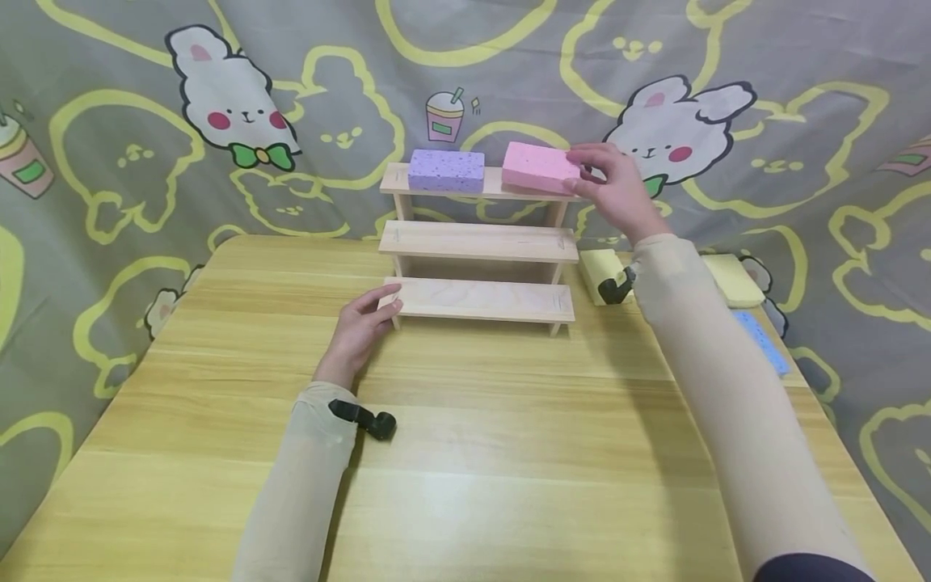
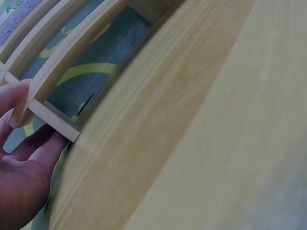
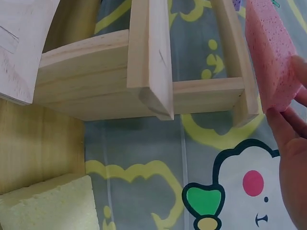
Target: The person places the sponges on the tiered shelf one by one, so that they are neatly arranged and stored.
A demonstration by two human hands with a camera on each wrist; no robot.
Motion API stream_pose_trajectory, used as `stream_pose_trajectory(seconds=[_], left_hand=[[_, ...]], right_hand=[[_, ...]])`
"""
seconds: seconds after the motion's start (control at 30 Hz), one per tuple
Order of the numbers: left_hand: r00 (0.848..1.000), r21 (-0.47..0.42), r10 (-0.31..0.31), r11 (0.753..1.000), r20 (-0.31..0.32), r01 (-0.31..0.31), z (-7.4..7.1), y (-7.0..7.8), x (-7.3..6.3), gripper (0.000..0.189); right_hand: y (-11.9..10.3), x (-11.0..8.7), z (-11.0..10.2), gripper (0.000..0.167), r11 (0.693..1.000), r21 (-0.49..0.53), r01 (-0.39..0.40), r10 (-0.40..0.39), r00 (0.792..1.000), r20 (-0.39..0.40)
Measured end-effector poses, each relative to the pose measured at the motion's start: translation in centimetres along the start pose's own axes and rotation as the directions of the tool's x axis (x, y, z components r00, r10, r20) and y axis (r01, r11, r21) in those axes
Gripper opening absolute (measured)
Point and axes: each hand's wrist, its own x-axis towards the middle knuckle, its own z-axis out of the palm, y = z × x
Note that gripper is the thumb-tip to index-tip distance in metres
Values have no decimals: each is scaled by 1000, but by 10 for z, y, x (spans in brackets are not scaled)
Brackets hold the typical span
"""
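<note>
A three-tier wooden display shelf (image 1: pixel 480 241) stands at the back of the table. My right hand (image 1: pixel 618 190) pinches the right end of a pink sponge (image 1: pixel 538 167) at the right part of the top tier. In the right wrist view, thumb and fingers hold the pink sponge (image 3: pixel 272 52) by its end, right beside the top board. A speckled purple sponge (image 1: pixel 446 170) lies on the left part of that tier. Down at the lowest tier, my left hand (image 1: pixel 360 327) grips the shelf's left end. The left wrist view has fingers around the board's end (image 2: pixel 48 79) and its leg.
Right of the shelf lie a pale yellow sponge (image 1: pixel 598 263), partly behind the right forearm, another yellow sponge (image 1: pixel 733 280) and a blue sponge (image 1: pixel 761 341) near the table's right edge. A patterned grey cloth (image 1: pixel 327 73) hangs close behind the shelf. The wooden table (image 1: pixel 473 436) spreads in front.
</note>
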Motion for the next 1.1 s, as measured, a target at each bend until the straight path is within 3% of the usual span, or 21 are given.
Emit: stream_pose_trajectory(seconds=[0.37, 0.63, 0.83, 1.1], left_hand=[[1000, -4, 5, 1000, 8, -5, 2, -1, 1, 44], [1000, 14, 0, 1000, 16, 0, 2, 0, 1, 44], [1000, 21, 2, 1000, 11, -2, 1, 2, -1, 45], [1000, 35, -11, 999, -1, 11, 0, 2, -1, 45]], right_hand=[[3, 5, 2, 45, 994, -102, -35, 37, 999, 26], [6, 4, 1, 49, 998, -61, -30, 33, 999, 42], [7, -6, -4, 50, 1000, 18, 14, -14, 1000, -13], [8, -29, -10, 44, 1000, -15, 1, -1, 999, -36]])
